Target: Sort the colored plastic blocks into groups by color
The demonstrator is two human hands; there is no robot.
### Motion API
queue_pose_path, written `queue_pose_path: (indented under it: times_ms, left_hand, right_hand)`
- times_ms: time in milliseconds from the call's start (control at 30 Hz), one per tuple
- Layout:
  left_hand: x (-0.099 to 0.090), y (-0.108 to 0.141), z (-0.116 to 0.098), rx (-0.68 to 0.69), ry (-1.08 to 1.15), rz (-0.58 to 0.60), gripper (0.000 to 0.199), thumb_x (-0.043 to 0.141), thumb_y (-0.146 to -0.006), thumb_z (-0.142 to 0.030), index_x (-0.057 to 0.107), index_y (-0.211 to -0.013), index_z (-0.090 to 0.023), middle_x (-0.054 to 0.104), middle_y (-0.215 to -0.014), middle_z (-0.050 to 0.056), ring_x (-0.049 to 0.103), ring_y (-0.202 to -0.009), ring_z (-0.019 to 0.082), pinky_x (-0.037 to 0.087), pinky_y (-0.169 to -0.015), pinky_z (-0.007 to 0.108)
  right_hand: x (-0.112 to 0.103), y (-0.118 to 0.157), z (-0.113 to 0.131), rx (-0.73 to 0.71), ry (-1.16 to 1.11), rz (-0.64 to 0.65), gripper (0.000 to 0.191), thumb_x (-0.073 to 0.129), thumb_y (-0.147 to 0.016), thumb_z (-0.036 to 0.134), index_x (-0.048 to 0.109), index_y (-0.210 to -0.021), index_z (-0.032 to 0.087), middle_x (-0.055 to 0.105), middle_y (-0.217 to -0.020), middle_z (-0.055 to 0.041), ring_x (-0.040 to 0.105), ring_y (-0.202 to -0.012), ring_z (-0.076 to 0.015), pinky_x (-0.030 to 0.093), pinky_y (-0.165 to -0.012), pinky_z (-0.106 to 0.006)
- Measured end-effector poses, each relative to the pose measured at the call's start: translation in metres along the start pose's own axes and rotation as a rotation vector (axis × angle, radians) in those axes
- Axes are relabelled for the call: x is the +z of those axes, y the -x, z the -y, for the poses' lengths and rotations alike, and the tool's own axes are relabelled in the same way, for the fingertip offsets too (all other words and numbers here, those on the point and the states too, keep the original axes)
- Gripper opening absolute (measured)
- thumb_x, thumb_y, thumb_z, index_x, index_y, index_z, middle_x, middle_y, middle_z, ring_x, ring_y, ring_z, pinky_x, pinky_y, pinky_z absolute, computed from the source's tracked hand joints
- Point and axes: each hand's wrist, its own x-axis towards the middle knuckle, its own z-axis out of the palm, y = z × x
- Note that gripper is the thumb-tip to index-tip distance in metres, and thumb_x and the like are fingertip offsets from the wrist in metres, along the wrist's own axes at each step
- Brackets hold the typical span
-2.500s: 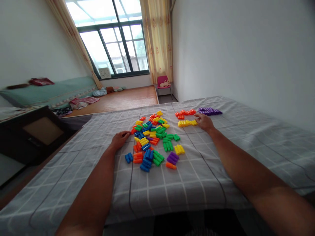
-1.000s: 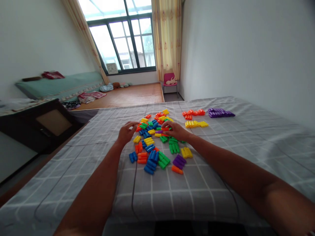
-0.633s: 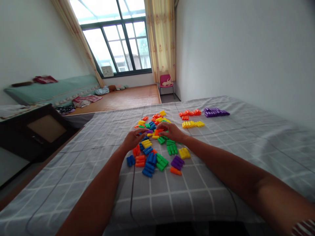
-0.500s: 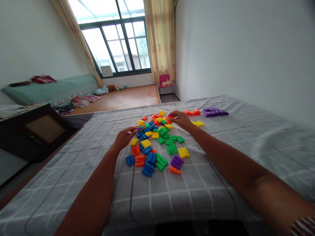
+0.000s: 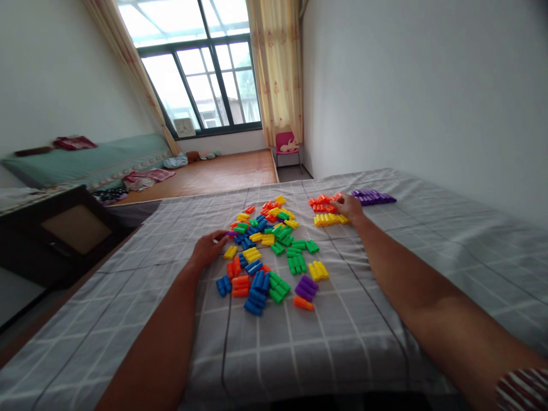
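Observation:
My left hand is closed, its fingertips pinching a small purple plastic block at the left edge of a mixed pile. The blocks look like short ribbed tubes joined side by side. My right hand is closed on an orange plastic block at the front of the orange group; the fingers partly cover it. Just in front of that hand lies a row of yellow blocks. Behind its wrist is a purple row. In the pile are blue blocks, green blocks and others.
The blocks lie on a grey checked cloth over a bed-like surface. Near its front are a purple cluster and a single orange block. A dark cabinet stands left, a white wall right, and a pink chair beyond.
My right hand has moved right with an orange block, from the pile to the orange group. My left hand has drawn slightly left and down, still pinching the purple block. The view has shifted slightly.

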Motion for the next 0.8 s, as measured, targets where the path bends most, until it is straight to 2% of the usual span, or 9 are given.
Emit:
queue_pose_path:
  times_ms: [133, 267, 400, 533, 600, 667, 733, 800]
  left_hand:
    - [-0.002, 0.001, 0.003, -0.032, -0.019, 0.005, 0.046, 0.050, -0.083, -0.051, 0.071, -0.112, -0.022, 0.075, -0.099, 0.005, 0.068, -0.090, 0.022, 0.050, -0.078, 0.029]
    - [-0.002, 0.002, 0.002, -0.051, -0.027, 0.010, 0.045, 0.051, -0.083, -0.048, 0.070, -0.114, -0.022, 0.075, -0.101, 0.005, 0.068, -0.092, 0.022, 0.050, -0.079, 0.029]
    - [0.000, 0.002, 0.001, -0.049, -0.031, 0.013, 0.041, 0.050, -0.085, -0.044, 0.070, -0.114, -0.022, 0.074, -0.104, 0.005, 0.067, -0.094, 0.021, 0.050, -0.081, 0.029]
    - [0.003, 0.002, 0.002, -0.056, -0.012, 0.012, 0.041, 0.051, -0.085, -0.041, 0.070, -0.116, -0.021, 0.075, -0.102, 0.006, 0.067, -0.090, 0.020, 0.049, -0.078, 0.027]
    - [0.006, 0.001, 0.003, -0.054, -0.019, 0.009, 0.041, 0.051, -0.085, -0.039, 0.069, -0.118, -0.022, 0.075, -0.099, 0.005, 0.067, -0.087, 0.020, 0.048, -0.075, 0.026]
    - [0.008, 0.000, 0.001, -0.051, -0.024, 0.005, 0.043, 0.051, -0.085, -0.038, 0.068, -0.121, -0.023, 0.075, -0.093, 0.003, 0.067, -0.082, 0.018, 0.047, -0.071, 0.025]
    - [0.009, 0.000, -0.001, -0.054, -0.010, 0.004, 0.044, 0.051, -0.085, -0.038, 0.066, -0.124, -0.023, 0.074, -0.084, 0.002, 0.065, -0.075, 0.017, 0.045, -0.067, 0.024]
    - [0.009, 0.000, -0.003, -0.064, 0.012, -0.002, 0.045, 0.050, -0.085, -0.038, 0.065, -0.124, -0.022, 0.072, -0.078, 0.001, 0.062, -0.071, 0.015, 0.043, -0.064, 0.024]
  right_hand:
    - [-0.001, -0.002, -0.007, -0.048, -0.082, 0.112, 0.026, 0.067, -0.078, 0.042, 0.070, -0.082, 0.017, 0.074, -0.083, -0.0059, 0.066, -0.075, -0.0181, 0.048, -0.067, -0.025]
    - [0.001, -0.002, -0.011, -0.054, -0.204, 0.266, 0.031, 0.077, -0.068, 0.034, 0.073, -0.094, 0.017, 0.075, -0.088, -0.0044, 0.068, -0.077, -0.0172, 0.050, -0.070, -0.024]
    - [0.006, 0.001, -0.008, -0.077, -0.105, 0.213, 0.026, 0.073, -0.073, 0.032, 0.073, -0.093, 0.016, 0.075, -0.088, -0.0061, 0.069, -0.082, -0.0195, 0.051, -0.075, -0.027]
    - [-0.004, 0.005, 0.004, -0.179, 0.001, 0.044, 0.023, 0.063, -0.082, 0.032, 0.072, -0.095, 0.015, 0.074, -0.094, -0.0105, 0.068, -0.087, -0.0226, 0.050, -0.080, -0.032]
    - [-0.015, 0.010, 0.021, -0.253, -0.019, -0.048, 0.025, 0.057, -0.087, 0.032, 0.071, -0.097, 0.014, 0.073, -0.097, -0.0120, 0.067, -0.086, -0.0226, 0.050, -0.081, -0.034]
    - [-0.023, 0.018, 0.050, -0.352, -0.089, -0.043, 0.027, 0.052, -0.090, 0.032, 0.070, -0.100, 0.015, 0.073, -0.098, -0.0112, 0.068, -0.083, -0.0209, 0.051, -0.081, -0.033]
    - [-0.021, 0.030, 0.087, -0.503, -0.145, 0.073, 0.028, 0.052, -0.091, 0.033, 0.069, -0.105, 0.016, 0.073, -0.102, -0.0096, 0.068, -0.085, -0.0199, 0.051, -0.083, -0.032]
    - [-0.009, 0.041, 0.124, -0.699, -0.130, 0.220, 0.030, 0.056, -0.089, 0.030, 0.068, -0.113, 0.018, 0.071, -0.113, -0.0093, 0.066, -0.100, -0.0214, 0.049, -0.093, -0.034]
